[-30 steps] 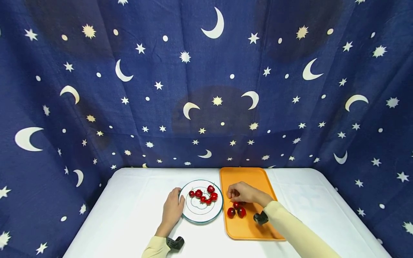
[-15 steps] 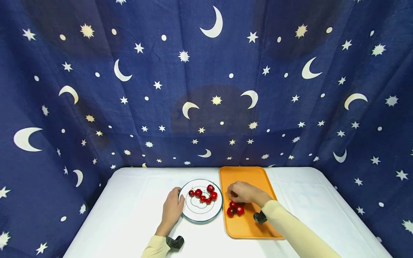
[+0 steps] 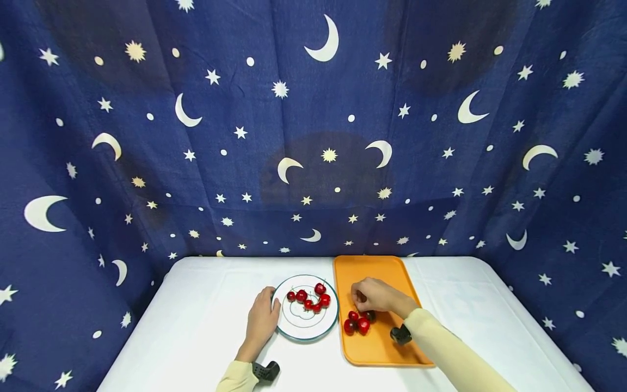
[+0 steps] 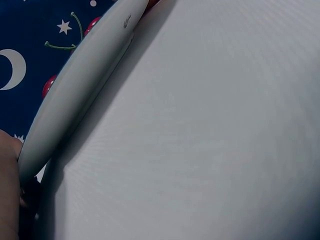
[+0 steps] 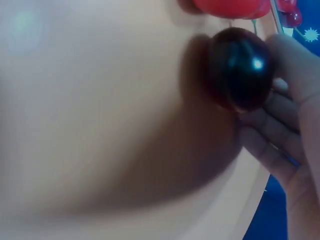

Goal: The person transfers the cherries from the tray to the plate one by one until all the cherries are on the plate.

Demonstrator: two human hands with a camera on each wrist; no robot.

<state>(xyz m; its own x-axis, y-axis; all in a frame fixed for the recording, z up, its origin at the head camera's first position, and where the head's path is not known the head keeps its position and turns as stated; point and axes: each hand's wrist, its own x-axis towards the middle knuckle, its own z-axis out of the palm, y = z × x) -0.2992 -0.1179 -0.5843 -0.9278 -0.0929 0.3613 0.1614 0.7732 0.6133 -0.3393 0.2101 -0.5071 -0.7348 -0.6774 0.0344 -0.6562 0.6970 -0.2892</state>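
The left hand (image 3: 263,317) grips the plate (image 3: 303,329), lower centre; the right hand (image 3: 377,295), its hold indeterminable, curls beside a presumably light, slippery dark cherry (image 5: 240,70), best pinched side-on, on the tray (image 3: 372,267), lower right.

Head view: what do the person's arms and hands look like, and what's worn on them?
Both the left hand and the right hand are bare, without gloves. Pale yellow long sleeves show on the left arm and right arm. A curved black device sits at the left wrist and right wrist.
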